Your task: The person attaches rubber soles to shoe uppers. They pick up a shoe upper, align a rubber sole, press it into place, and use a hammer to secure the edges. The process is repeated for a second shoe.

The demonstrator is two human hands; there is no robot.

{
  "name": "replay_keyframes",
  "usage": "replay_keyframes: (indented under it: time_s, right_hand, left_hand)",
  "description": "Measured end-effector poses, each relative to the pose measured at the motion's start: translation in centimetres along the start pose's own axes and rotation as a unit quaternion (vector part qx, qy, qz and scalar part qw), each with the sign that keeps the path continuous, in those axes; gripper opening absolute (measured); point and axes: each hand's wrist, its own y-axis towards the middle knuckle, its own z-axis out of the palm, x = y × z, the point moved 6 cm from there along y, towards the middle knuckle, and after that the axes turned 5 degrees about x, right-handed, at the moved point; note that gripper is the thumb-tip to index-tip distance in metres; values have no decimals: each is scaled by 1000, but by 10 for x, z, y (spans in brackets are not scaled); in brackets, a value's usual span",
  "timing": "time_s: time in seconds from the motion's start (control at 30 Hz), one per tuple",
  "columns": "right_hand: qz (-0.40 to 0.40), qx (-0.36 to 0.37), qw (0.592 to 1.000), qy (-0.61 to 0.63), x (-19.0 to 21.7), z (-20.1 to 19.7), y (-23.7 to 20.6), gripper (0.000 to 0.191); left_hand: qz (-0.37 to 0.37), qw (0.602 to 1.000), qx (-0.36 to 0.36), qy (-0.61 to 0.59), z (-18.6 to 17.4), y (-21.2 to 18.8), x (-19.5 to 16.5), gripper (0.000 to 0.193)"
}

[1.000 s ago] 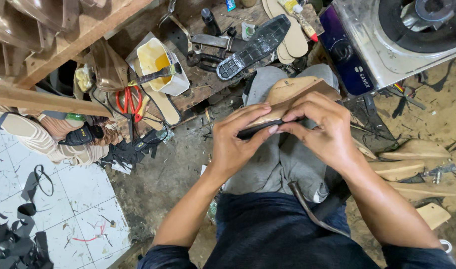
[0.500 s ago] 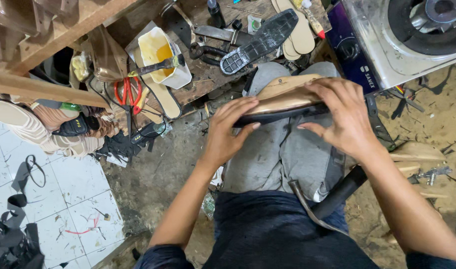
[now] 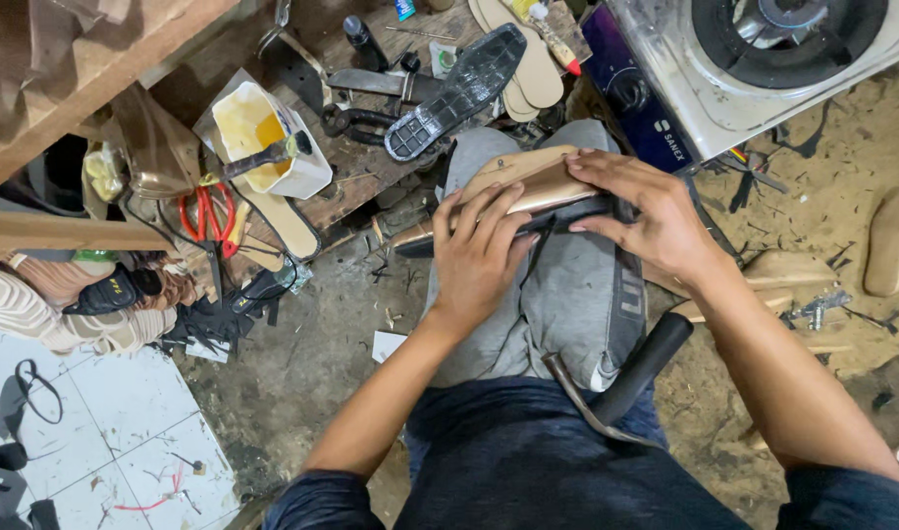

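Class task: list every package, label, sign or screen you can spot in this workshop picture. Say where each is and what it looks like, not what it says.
Stove label: on the stove's dark purple front, top right; small white lettering.
Tube: top centre on the insoles; yellow, red tip.
Tub: on the bench, left of centre; white, yellow inside.
No screens or signs.
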Motion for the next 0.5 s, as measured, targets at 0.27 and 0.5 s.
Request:
replay_keyframes:
  time_s: [0.27,0.5]
  right_hand:
    - [4,-22,999,-42,5,-7,-8,47]
    - [0,29,982,-186,26,-1,-2,36]
  left_hand:
    - [-38,999,7,-5,12,14,-10,32]
    - [-12,1000,4,-10,17,20,-21,37]
